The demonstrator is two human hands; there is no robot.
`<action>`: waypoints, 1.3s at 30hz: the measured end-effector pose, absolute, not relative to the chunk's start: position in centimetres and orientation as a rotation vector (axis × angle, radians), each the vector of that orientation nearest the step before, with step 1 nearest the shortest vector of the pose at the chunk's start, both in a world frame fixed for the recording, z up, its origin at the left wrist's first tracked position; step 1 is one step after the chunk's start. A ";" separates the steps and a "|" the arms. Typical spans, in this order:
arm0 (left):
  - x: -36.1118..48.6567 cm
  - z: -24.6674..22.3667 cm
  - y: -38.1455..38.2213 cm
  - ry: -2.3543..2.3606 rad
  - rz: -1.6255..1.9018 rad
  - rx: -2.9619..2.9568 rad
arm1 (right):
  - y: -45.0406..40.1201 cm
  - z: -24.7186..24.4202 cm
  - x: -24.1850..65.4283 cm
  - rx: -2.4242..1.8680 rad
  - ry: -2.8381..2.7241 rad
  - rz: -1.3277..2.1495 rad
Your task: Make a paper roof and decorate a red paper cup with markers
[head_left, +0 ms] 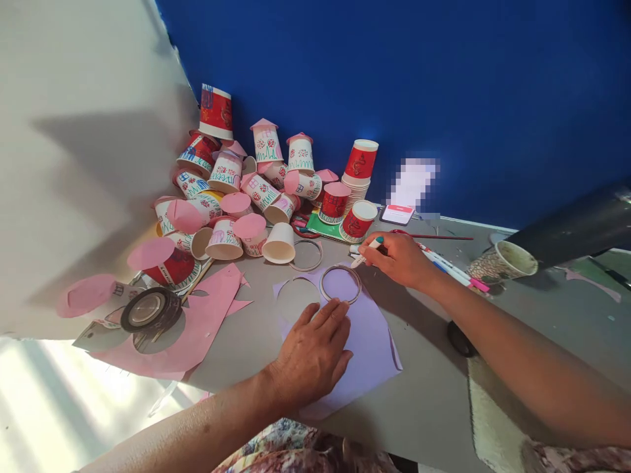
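Note:
Purple paper (365,348) with a round hole at its upper left lies on the grey table. On it rests a thin ring (340,268), and a second ring (320,263) lies just behind, off the paper. My left hand (313,348) lies flat on the purple paper, fingers spread, its fingertips at the ring's near edge. Above the ring's right side, my right hand (394,258) is closed round a white marker (362,258) with a green end, the tip pointing down and left toward the paper's edge.
Several decorated paper cups (266,144) with pink tops are piled at the back left. Pink cut paper (197,328) and black tape (145,312) lie left. Markers (451,272), a stack of red cups (361,161) and a speckled cup (507,259) stand or lie toward the right.

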State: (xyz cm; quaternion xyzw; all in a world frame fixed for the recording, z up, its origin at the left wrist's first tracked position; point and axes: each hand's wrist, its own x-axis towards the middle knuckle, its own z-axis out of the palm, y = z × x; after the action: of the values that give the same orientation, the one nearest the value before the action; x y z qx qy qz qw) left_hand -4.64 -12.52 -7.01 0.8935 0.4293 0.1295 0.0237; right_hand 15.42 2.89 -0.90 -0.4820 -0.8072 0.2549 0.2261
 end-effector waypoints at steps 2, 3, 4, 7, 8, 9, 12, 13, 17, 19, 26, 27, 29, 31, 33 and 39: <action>-4.6 -6.9 -12.5 1.320 0.401 2.760 | 2.1 -1.0 16.2 -1.344 -2.197 0.704; -4.6 -6.8 -12.5 1.317 0.405 2.755 | 1.7 -1.1 16.5 -1.349 -2.180 0.707; -4.6 -6.7 -12.5 1.314 0.408 2.747 | 1.2 -1.2 16.8 -1.353 -2.166 0.710; -4.6 -6.5 -12.5 1.310 0.408 2.718 | -0.2 -1.5 17.7 -1.367 -2.146 0.702; -4.6 -6.5 -12.4 1.306 0.411 2.711 | -0.8 -1.6 17.9 -1.379 -2.149 0.690; -4.6 -6.4 -12.4 1.302 0.417 2.705 | -1.3 -1.7 18.1 -1.396 -2.153 0.676; -4.5 -6.4 -12.5 1.306 0.442 2.689 | -2.9 -1.9 18.3 -1.409 -2.178 0.628; -4.5 -6.4 -12.5 1.314 0.447 2.683 | -3.3 -2.0 18.3 -1.392 -2.192 0.607; -4.3 -6.3 -12.6 1.354 0.496 2.644 | -4.7 -2.4 18.4 -1.248 -2.258 0.453; -4.3 -6.3 -12.6 1.367 0.546 2.619 | -5.2 -2.7 18.4 -1.180 -2.291 0.349; -4.3 -6.7 -12.5 1.351 0.739 2.518 | -6.6 -3.3 18.2 -1.049 -2.405 0.214; -4.3 -6.7 -12.5 1.352 0.745 2.495 | -6.8 -3.4 18.2 -1.015 -2.415 0.193; -4.4 -6.7 -12.5 1.348 0.752 2.456 | -7.2 -3.5 18.0 -0.933 -2.426 0.161; -4.5 -6.7 -12.4 1.339 0.768 2.425 | -7.4 -3.6 17.8 -0.848 -2.442 0.145; -4.5 -6.7 -12.3 1.335 0.794 2.397 | -7.6 -3.7 17.7 -0.797 -2.463 0.131; -4.3 -6.6 -12.2 1.347 0.813 2.366 | -7.7 -4.1 17.2 -0.748 -2.501 0.120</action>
State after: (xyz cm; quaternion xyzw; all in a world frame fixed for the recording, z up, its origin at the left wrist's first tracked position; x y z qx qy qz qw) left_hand -4.34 -12.20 -6.64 0.8234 0.4686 0.2829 0.1499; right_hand 17.18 -7.74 -4.14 -0.2765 -0.9238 0.0445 0.2613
